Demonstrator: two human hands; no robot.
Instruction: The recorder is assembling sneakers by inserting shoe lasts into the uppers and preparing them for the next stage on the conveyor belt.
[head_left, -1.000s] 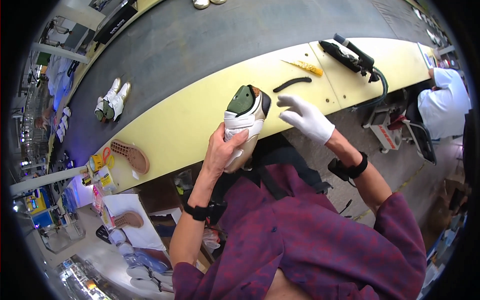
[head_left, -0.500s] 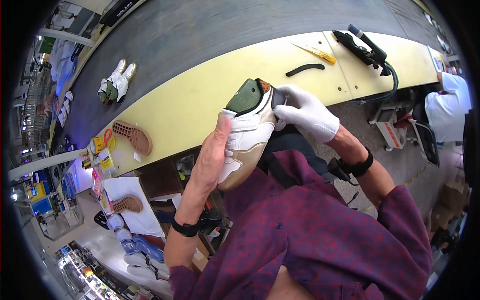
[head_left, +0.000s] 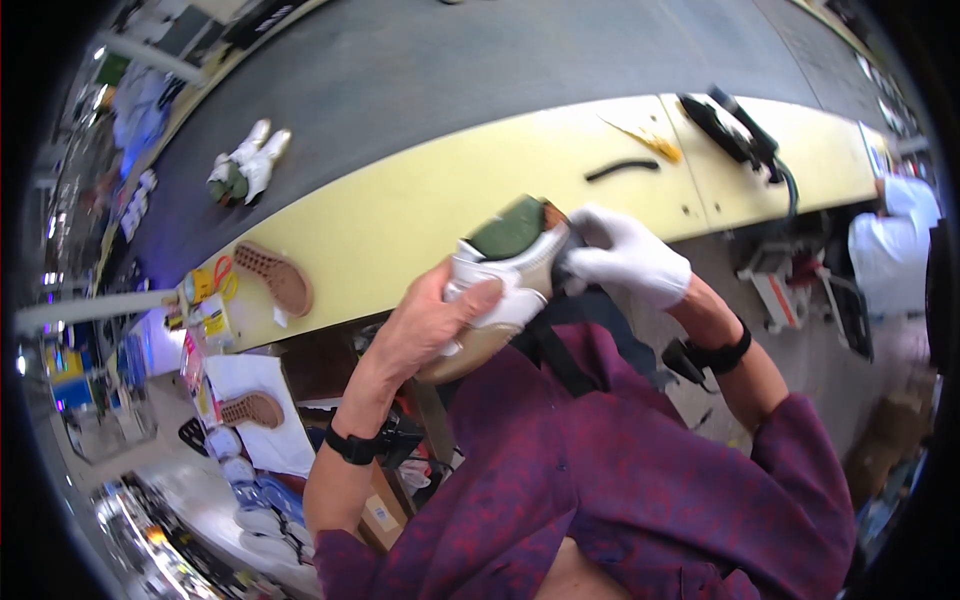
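A white and gold sneaker (head_left: 520, 308) with a green inside and a dark heel is held between my hands, in front of my torso. My bare left hand (head_left: 425, 320) grips its front half, thumb lying across the top by the strap. At the other end, my right hand (head_left: 635, 255), in a white glove, closes around the dark heel (head_left: 566, 255). Blur softens the shoe and fingers. The sneaker is tilted, heel up and to the right, toe toward my lower left.
On the yellow bench (head_left: 420, 200) lie a brown sole (head_left: 290, 285), a yellow knife (head_left: 660, 145), a black curved strip (head_left: 622, 168) and a black tool with a hose (head_left: 735, 135). A pair of sneakers (head_left: 255, 165) rests on the grey belt (head_left: 450, 70). A person (head_left: 890, 250) is at the right.
My left thumb has swung from beside the laces to across the sneaker's top. The gloved fingers have shifted on the heel. The whole view has slid, so the bench appears lower.
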